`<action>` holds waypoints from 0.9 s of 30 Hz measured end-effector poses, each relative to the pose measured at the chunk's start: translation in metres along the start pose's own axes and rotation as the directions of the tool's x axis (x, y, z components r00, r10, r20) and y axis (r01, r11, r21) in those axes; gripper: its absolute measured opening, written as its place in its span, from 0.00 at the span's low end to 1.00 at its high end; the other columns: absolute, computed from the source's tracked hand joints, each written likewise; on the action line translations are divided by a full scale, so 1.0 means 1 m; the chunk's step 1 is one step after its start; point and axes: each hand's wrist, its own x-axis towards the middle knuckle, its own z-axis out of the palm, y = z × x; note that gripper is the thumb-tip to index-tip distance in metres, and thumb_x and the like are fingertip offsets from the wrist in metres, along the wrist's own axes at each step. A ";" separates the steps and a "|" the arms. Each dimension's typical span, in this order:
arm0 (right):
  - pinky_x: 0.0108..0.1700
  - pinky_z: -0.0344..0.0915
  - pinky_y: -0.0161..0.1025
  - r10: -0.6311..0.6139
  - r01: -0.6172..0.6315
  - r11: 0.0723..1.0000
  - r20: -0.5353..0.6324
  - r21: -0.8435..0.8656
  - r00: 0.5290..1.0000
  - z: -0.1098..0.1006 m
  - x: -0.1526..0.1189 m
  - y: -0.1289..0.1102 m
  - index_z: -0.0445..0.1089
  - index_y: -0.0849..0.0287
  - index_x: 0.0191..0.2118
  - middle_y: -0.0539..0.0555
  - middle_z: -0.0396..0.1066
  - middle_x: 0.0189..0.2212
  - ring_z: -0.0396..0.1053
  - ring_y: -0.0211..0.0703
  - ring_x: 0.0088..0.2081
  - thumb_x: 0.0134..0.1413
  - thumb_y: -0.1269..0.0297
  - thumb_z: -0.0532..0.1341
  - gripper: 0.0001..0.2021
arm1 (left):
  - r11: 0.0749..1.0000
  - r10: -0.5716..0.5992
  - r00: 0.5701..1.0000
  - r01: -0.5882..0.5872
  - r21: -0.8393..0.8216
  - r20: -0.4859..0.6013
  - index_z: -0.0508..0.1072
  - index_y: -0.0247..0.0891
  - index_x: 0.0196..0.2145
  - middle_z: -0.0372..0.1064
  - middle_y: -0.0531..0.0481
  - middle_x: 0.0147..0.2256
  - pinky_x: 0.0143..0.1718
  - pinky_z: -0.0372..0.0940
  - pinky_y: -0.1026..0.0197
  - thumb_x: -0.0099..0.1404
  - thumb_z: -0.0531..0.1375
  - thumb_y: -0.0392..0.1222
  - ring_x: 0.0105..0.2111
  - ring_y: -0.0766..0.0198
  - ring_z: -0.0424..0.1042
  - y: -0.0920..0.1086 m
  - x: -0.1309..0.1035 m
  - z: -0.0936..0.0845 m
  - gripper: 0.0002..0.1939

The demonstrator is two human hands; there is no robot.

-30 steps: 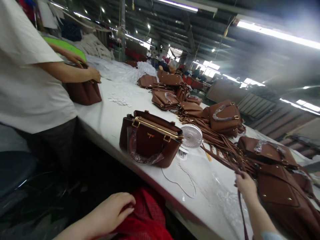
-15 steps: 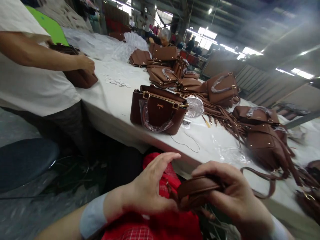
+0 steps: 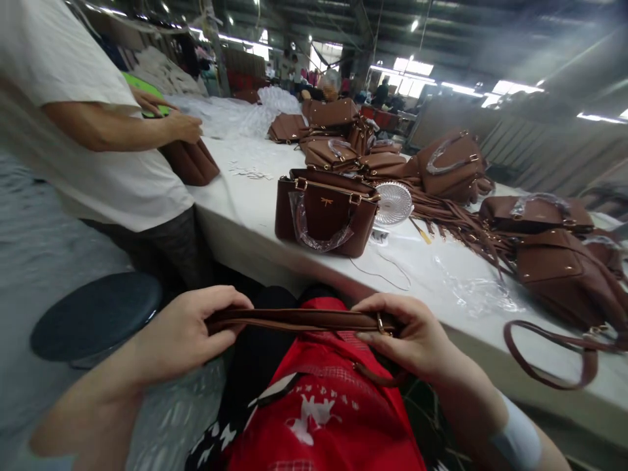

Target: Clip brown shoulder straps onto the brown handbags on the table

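A folded brown leather strap (image 3: 304, 319) is stretched level between my hands, above the red apron (image 3: 324, 392). My left hand (image 3: 196, 327) pinches its left end. The right end, with a gold ring, is gripped by my right hand (image 3: 405, 330), and a loose strap piece dangles below that hand. Beyond them, a dark brown handbag (image 3: 326, 219) stands upright on the white table (image 3: 245, 222), its handle wrapped in clear plastic.
A small white fan (image 3: 394, 204) stands beside the handbag. Brown bags (image 3: 451, 167) and straps are piled behind and to the right. At the left, a person in a white shirt (image 3: 112, 157) handles a brown bag, near a dark round stool (image 3: 98, 317).
My hands have spread apart and the strap, bunched in my right hand before, is now drawn out between both. My left hand has closed on it. The view has shifted left.
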 end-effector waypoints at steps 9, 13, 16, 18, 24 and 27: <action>0.41 0.69 0.39 0.263 -0.231 0.950 0.137 -0.211 0.955 0.034 -0.007 0.117 0.73 0.58 0.48 0.53 0.77 0.36 0.73 0.44 0.37 0.55 0.58 0.64 0.17 | 0.940 -0.273 0.943 0.219 0.260 0.193 0.74 0.37 0.44 0.75 0.44 0.42 0.46 0.65 0.57 0.58 0.62 0.41 0.42 0.56 0.73 -0.073 -0.018 0.086 0.15; 0.45 0.71 0.42 0.209 -0.185 0.967 0.128 -0.175 0.970 0.051 -0.007 0.127 0.74 0.58 0.47 0.56 0.78 0.40 0.75 0.48 0.40 0.56 0.55 0.63 0.17 | 0.999 0.049 0.994 -0.047 -0.023 0.102 0.70 0.34 0.51 0.72 0.41 0.49 0.53 0.62 0.57 0.63 0.61 0.49 0.50 0.57 0.70 -0.031 -0.002 0.134 0.22; 0.45 0.72 0.42 0.207 -0.184 0.974 0.200 -0.129 0.958 0.053 -0.003 0.129 0.74 0.57 0.48 0.57 0.79 0.42 0.76 0.49 0.41 0.54 0.56 0.64 0.17 | 0.977 0.199 0.976 -0.190 -0.101 0.084 0.74 0.35 0.41 0.74 0.45 0.39 0.46 0.64 0.60 0.67 0.57 0.48 0.41 0.60 0.72 0.001 0.023 0.155 0.14; 0.46 0.72 0.41 0.234 -0.216 0.971 0.231 -0.104 0.944 0.050 -0.002 0.133 0.73 0.56 0.50 0.57 0.78 0.43 0.76 0.49 0.42 0.53 0.56 0.66 0.19 | 0.975 0.198 0.975 -0.184 -0.125 0.106 0.75 0.35 0.33 0.73 0.47 0.32 0.40 0.64 0.62 0.68 0.56 0.47 0.34 0.63 0.71 0.008 0.035 0.159 0.14; 0.43 0.73 0.40 0.297 -0.299 0.954 0.216 -0.021 0.930 0.039 0.002 0.154 0.74 0.56 0.44 0.57 0.78 0.40 0.76 0.49 0.41 0.55 0.56 0.65 0.14 | 0.938 0.090 0.955 0.015 -0.347 0.284 0.74 0.35 0.35 0.73 0.50 0.32 0.33 0.61 0.66 0.65 0.60 0.43 0.31 0.66 0.69 -0.012 0.037 0.163 0.08; 0.42 0.73 0.40 0.281 -0.284 0.959 0.184 -0.010 0.942 0.044 0.006 0.162 0.73 0.57 0.45 0.57 0.78 0.38 0.76 0.48 0.39 0.55 0.56 0.64 0.14 | 0.826 -0.032 0.920 0.244 -0.508 0.390 0.73 0.35 0.35 0.68 0.55 0.25 0.29 0.59 0.69 0.68 0.56 0.41 0.26 0.70 0.66 -0.018 0.034 0.170 0.08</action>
